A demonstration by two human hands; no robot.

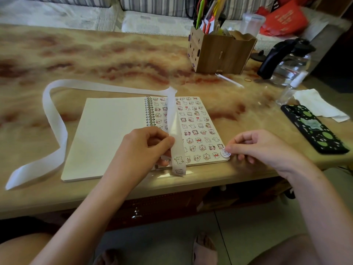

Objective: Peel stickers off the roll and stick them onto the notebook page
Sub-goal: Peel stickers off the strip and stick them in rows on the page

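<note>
Our left hand [147, 148] is closed on the sticker strip [176, 138], thumb and fingers pinching it just above the stickers that show near its lower end. The bare backing [55, 119] runs up over the notebook [108, 134] and loops away to the left across the table [114, 60]. Our right hand [265, 148], well apart from the left, pinches one round sticker [225, 153] between thumb and forefinger at the near right corner of the right page [193, 129], which is crowded with rows of stickers. Whether it touches the paper yet is hard to tell.

We judge the sticker to be almost weightless, thin, limp and tacky underneath. It is best held by its very edge, one side laid down first and the rest smoothed flat. The strip looks slick and apt to curl, so we would grip it close beside the next sticker and bend the backing sharply to lift a rim.
</note>
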